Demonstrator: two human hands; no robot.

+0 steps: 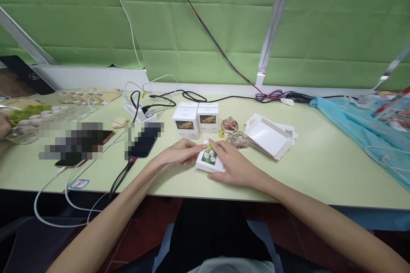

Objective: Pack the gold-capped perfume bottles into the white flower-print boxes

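Note:
Both hands are on a small white box [209,158] with a white-flower picture, near the table's front edge. My left hand [183,152] grips its left end, the thumb on top. From the right, my right hand [235,163] wraps round the box with fingers over its top. Behind it stand white boxes [186,124] with a yellow-flower picture. Just beyond my right hand are two ornate round glass bottles [229,125] and a small yellow-gold cap [221,133]. Flattened white cartons [270,136] lie to their right.
Two phones [142,143] with cables lie left, near a power strip [141,113]. Egg-like items in a tray [41,117] and part of another person's hand [4,126] are far left. Blue plastic sheeting [358,130] covers the right side.

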